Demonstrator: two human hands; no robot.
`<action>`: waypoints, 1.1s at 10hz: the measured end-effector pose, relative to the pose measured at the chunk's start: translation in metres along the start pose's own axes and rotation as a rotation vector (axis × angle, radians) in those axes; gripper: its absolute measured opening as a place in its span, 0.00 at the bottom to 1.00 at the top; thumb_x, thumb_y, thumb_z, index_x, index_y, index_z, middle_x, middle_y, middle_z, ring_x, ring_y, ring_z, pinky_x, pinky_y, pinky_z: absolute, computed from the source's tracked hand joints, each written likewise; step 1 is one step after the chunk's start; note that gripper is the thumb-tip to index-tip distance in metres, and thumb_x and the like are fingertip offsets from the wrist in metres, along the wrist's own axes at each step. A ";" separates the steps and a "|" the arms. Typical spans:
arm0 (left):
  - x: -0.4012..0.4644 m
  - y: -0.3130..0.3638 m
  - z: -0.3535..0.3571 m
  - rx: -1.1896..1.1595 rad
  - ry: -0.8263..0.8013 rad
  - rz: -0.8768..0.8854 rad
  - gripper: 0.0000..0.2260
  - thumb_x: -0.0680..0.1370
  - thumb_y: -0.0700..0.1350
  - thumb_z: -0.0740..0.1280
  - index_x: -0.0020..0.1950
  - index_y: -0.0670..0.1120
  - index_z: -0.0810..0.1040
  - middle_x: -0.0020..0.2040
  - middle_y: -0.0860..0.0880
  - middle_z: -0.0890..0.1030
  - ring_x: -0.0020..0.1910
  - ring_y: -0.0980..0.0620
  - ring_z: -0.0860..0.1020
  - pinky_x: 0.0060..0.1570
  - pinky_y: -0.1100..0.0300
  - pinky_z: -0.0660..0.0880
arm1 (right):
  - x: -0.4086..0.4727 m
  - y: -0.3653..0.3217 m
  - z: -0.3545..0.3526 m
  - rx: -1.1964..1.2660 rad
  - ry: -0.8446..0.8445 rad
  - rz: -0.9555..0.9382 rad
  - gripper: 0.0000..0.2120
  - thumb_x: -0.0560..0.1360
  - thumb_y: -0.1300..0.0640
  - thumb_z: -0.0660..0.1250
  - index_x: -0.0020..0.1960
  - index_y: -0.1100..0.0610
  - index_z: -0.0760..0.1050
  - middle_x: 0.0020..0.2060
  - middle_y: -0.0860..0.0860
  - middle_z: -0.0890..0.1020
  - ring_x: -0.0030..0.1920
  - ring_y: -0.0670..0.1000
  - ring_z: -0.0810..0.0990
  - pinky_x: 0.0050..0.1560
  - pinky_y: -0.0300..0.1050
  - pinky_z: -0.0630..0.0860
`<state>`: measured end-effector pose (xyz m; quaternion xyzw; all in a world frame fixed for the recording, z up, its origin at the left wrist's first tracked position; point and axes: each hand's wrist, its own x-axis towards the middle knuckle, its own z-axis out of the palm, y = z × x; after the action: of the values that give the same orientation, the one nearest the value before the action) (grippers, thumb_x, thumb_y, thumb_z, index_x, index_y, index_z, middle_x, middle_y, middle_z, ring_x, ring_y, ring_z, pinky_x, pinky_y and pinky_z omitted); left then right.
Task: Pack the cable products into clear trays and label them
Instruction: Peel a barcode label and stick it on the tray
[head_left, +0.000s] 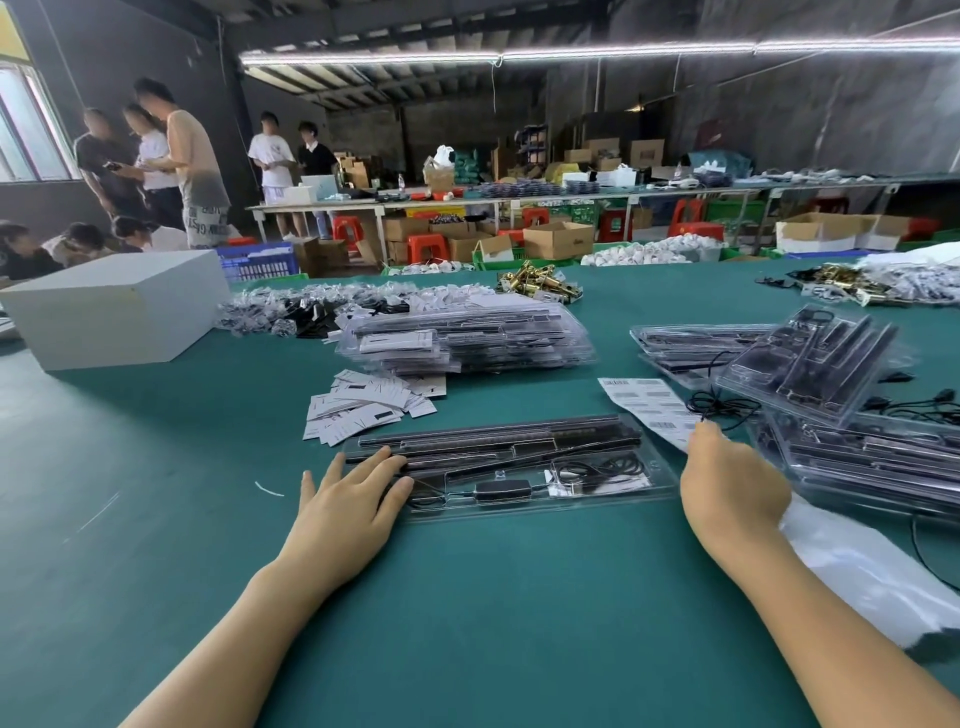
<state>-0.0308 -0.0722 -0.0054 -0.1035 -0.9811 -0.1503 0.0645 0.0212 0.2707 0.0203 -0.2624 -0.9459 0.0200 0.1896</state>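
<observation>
A filled clear tray (511, 465) lies flat on the green surface (467, 597) directly in front of the person, its long side running parallel to the near edge, with dark bars seated in its upper channels and a coiled cable and small black adapter in its lower pockets. The left hand (348, 501) rests on the tray's left end with straight, spread fingers, gripping nothing; this looks like a hold-down so the light plastic does not slide while the other hand works. The right hand (727, 483) reaches toward the barcode label sheet (652, 405), which lies just beyond the tray's right end; its fingertips are turned away from the camera, so whether it pinches the sheet or only touches it cannot be told. The sheet sits within easy reach of that hand, probably so a sticker can go straight onto the tray.

Loose paper cards (363, 408) are heaped just behind the tray's left end, and behind them a stack of packed trays (467, 338) keeps finished work out of the way. Toward the right edge, a pile of trays (852, 415) lies with loose black cables (727, 405) around it. A white box (117, 309) stands near the far left corner
</observation>
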 end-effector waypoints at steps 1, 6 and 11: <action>0.000 0.000 -0.001 -0.009 0.000 0.000 0.21 0.81 0.60 0.48 0.73 0.61 0.61 0.76 0.62 0.57 0.77 0.45 0.51 0.73 0.39 0.47 | -0.003 -0.004 0.004 0.080 0.105 -0.024 0.08 0.73 0.70 0.56 0.46 0.58 0.63 0.27 0.50 0.68 0.32 0.56 0.71 0.27 0.41 0.58; 0.001 0.000 0.001 -0.007 -0.002 -0.005 0.21 0.81 0.61 0.47 0.74 0.61 0.61 0.76 0.62 0.57 0.77 0.45 0.51 0.73 0.40 0.48 | -0.024 -0.035 0.016 0.336 0.095 -0.506 0.10 0.78 0.52 0.63 0.48 0.57 0.79 0.44 0.49 0.82 0.43 0.55 0.80 0.37 0.46 0.75; 0.001 -0.002 0.001 0.003 0.014 0.014 0.21 0.81 0.61 0.48 0.73 0.61 0.62 0.76 0.62 0.59 0.77 0.45 0.53 0.73 0.42 0.52 | -0.014 -0.023 0.018 0.432 -0.159 -0.375 0.33 0.74 0.35 0.61 0.71 0.53 0.65 0.73 0.47 0.64 0.70 0.50 0.66 0.62 0.44 0.67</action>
<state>-0.0324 -0.0731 -0.0067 -0.1093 -0.9800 -0.1493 0.0726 0.0142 0.2446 0.0020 -0.0343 -0.9636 0.2061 0.1669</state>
